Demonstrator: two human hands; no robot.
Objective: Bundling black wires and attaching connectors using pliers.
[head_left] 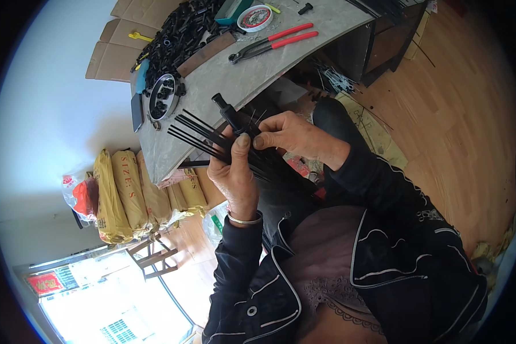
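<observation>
In front of me is what looks like an umbrella frame [200,133], a bundle of thin black rods fanned toward the upper left. A black plastic tube-shaped fitting [226,109] sticks up from it. My left hand [235,175] is closed round the bundle, its thumb pressed below the fitting. From the right, my right hand [301,137] pinches at the base of the fitting, where fine wire ends stick out. Whatever is between its fingertips is too small to make out. The lower part of the bundle runs down over my lap.
The grey table [206,77] bears red-handled pincers [275,43], a heap of black plastic parts [178,34], a white dish [255,18] and a round tin [163,96] with small black pieces. Yellow sacks [131,189] lean at the left wall near a wooden stool [153,258].
</observation>
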